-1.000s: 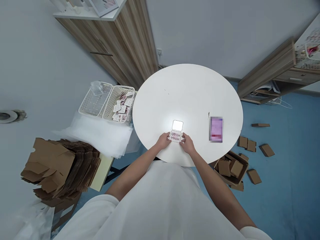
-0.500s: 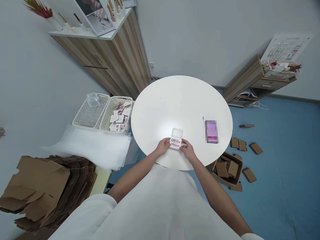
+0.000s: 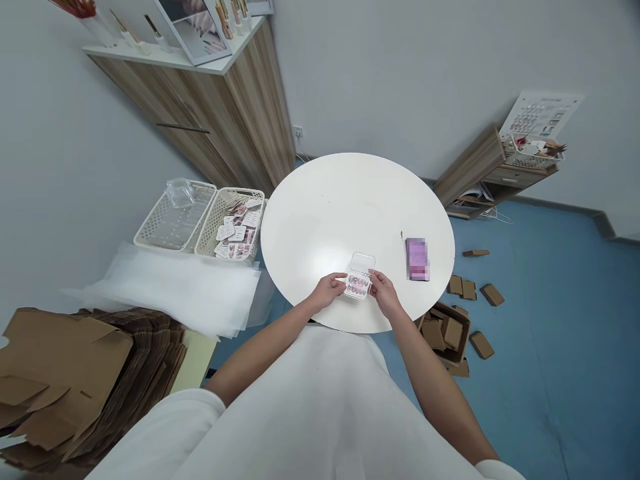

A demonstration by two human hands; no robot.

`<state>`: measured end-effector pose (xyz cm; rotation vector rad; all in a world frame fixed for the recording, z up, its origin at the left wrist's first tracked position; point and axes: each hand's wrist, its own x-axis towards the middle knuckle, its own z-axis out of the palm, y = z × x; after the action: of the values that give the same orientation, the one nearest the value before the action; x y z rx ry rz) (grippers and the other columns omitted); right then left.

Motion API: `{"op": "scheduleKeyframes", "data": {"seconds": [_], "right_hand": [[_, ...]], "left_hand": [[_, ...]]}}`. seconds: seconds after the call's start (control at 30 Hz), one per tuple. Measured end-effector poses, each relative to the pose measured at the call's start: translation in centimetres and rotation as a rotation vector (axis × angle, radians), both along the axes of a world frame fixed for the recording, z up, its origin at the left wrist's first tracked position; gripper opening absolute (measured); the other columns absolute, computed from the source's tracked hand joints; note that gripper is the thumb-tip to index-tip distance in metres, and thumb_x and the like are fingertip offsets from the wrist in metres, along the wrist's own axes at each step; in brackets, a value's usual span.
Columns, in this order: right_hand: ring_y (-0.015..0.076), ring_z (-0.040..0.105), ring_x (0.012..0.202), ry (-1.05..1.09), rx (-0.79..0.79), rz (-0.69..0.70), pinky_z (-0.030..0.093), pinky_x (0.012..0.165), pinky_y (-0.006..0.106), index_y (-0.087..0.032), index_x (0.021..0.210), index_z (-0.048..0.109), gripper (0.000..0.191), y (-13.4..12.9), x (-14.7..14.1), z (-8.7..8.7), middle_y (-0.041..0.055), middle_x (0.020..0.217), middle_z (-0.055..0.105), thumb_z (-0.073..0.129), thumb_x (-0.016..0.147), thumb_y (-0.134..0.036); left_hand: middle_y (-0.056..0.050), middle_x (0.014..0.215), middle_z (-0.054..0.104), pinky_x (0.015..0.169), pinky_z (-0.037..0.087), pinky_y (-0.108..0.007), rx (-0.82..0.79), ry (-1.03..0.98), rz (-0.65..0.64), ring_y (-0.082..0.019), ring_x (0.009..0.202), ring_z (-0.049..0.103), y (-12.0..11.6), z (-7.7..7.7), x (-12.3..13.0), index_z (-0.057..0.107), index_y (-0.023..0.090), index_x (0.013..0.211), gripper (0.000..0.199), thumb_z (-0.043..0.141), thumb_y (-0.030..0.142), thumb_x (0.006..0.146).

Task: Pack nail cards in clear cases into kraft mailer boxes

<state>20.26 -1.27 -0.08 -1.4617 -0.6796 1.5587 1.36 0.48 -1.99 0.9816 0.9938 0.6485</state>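
Observation:
A small clear case (image 3: 357, 285) with its lid raised lies near the front edge of the white round table (image 3: 350, 193). Rows of pinkish press-on nails show inside it. My left hand (image 3: 329, 292) grips the case's left side between thumb and fingers. On the right side, my right hand (image 3: 384, 292) holds the case by its edge, with fingertips near the hinge of the lid. A pinkish-purple box (image 3: 417, 259), blurred in the picture, lies on the table to the right.
Left of the table are two white baskets (image 3: 197, 248), one with printed cards, translucent sheets (image 3: 175, 287) and stacked flat cardboard (image 3: 65, 360). An open carton (image 3: 467, 333) and small brown boxes (image 3: 481, 345) are on the floor at right. A wooden cabinet (image 3: 260, 100) stands behind.
The case has turned slightly and shifted a little right, with its lid now tilted to the right. My right hand has moved up towards the lid. The whole view has shifted slightly.

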Motion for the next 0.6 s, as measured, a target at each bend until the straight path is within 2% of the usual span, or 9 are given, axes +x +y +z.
{"op": "scheduleKeyframes", "data": {"seconds": [0.17,0.43,0.6], "right_hand": [[0.0146,0.062,0.072,-0.010,0.005,0.013,0.050,0.065,0.031,-0.024,0.103,0.049,0.038,-0.4,-0.1,0.8,0.0030,0.093,0.063,0.055,0.071,-0.043],[0.0157,0.062,0.077,0.077,0.067,0.026,0.052,0.062,0.032,-0.026,0.098,0.052,0.033,-0.7,0.2,1.3,0.0041,0.112,0.056,0.055,0.071,-0.044],[0.0169,0.063,0.078,0.037,0.076,0.053,0.051,0.059,0.030,-0.026,0.104,0.050,0.042,-0.8,0.5,1.9,0.0051,0.112,0.055,0.050,0.072,-0.054]], "left_hand": [[-0.005,0.081,0.063,0.073,0.043,-0.029,-0.059,-0.013,-0.021,-0.011,0.075,0.056,-0.3,0.7,-0.5,0.053,0.017,0.112,0.044,0.062,0.033,0.072],[-0.006,0.087,0.062,0.070,0.048,-0.029,-0.191,-0.096,0.035,-0.011,0.074,0.058,-0.3,1.4,-0.1,0.054,0.019,0.109,0.040,0.064,0.030,0.072],[-0.004,0.086,0.061,0.070,0.050,-0.030,-0.181,-0.104,0.049,-0.010,0.074,0.058,-0.3,1.4,0.5,0.056,0.019,0.107,0.038,0.064,0.028,0.071]]}}
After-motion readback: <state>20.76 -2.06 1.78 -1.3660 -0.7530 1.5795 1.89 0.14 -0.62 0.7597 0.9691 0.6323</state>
